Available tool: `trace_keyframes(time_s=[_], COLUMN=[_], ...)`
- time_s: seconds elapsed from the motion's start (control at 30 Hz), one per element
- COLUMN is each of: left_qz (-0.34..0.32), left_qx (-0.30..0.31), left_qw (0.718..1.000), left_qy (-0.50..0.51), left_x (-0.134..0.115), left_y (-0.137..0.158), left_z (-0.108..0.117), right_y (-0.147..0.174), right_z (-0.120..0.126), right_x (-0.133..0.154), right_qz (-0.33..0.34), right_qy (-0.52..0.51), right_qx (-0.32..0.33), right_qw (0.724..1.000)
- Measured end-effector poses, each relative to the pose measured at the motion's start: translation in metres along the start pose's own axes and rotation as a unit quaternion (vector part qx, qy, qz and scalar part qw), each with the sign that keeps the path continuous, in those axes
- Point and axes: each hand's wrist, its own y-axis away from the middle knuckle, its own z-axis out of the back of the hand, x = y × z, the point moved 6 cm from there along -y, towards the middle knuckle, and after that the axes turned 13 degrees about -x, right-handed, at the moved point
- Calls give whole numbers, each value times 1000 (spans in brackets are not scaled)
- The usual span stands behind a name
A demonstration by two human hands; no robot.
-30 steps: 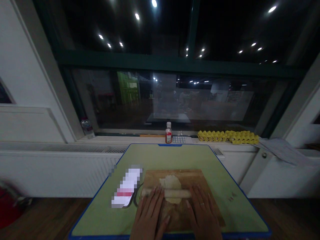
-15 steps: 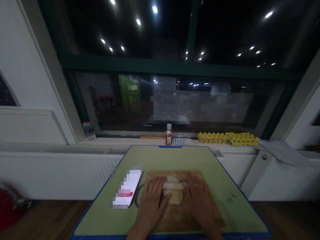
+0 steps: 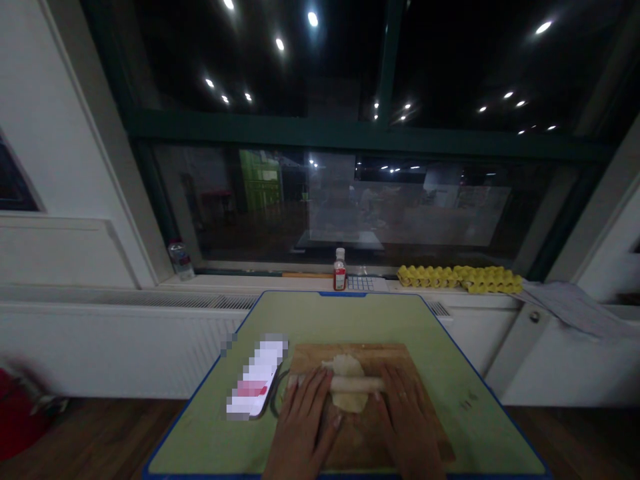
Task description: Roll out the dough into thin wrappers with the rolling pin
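A pale rolling pin [image 3: 357, 385] lies crosswise over a flattened piece of dough [image 3: 349, 402] on a wooden board [image 3: 350, 443]. My left hand [image 3: 306, 417] rests flat on the pin's left part, its fingers stretched forward. On the right part of the pin lies my right hand [image 3: 407, 420], also with extended fingers and a ring on one of them. Both palms press from above, not wrapped around the pin. The dough shows in front of and behind the pin, between the hands.
The board sits on a green table [image 3: 345, 320] with a blue edge. Left of it lies a phone [image 3: 260, 380], partly over a dark ring-shaped thing [image 3: 275, 400]. On the windowsill stand a small red-labelled bottle [image 3: 339, 272], yellow egg trays [image 3: 460, 278] and a clear bottle [image 3: 181, 260].
Both hands have drawn the rolling pin back toward me across the dough. More of the dough's far part now shows beyond the pin.
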Motion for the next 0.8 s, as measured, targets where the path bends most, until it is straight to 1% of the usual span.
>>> trace_keyframes(time_s=[0.1,0.17,0.23,0.3,0.4,0.47,0.57,0.67,0.8], left_qz=[23,35,44,45,29,10,-30,-45,-12], left_qx=[17,27,28,22,5,-4,-3,-8,-12], left_qw=[1000,999,999,999,1000,1000,1000,999,1000], left_qy=[10,13,14,14,11,5,-1,-4,-3], left_x=[8,12,14,12,7,3,-4,-7,-3], left_y=[-15,-24,-29,-28,-15,-2,13,17,5], left_z=[-13,-19,-21,-19,-10,-3,4,8,2], right_y=[-14,-22,-26,-25,-15,-5,9,14,3], right_z=[-18,-28,-33,-30,-16,-4,12,18,10], right_x=[-3,-2,-1,0,-1,0,2,2,1], right_qz=[-16,-3,12,13,1,5,28,29,9], right_qy=[12,18,22,24,25,22,2,-12,-5], right_qx=[34,53,53,37,1,-26,-55,-53,-36], right_qw=[999,998,998,999,1000,999,998,998,999])
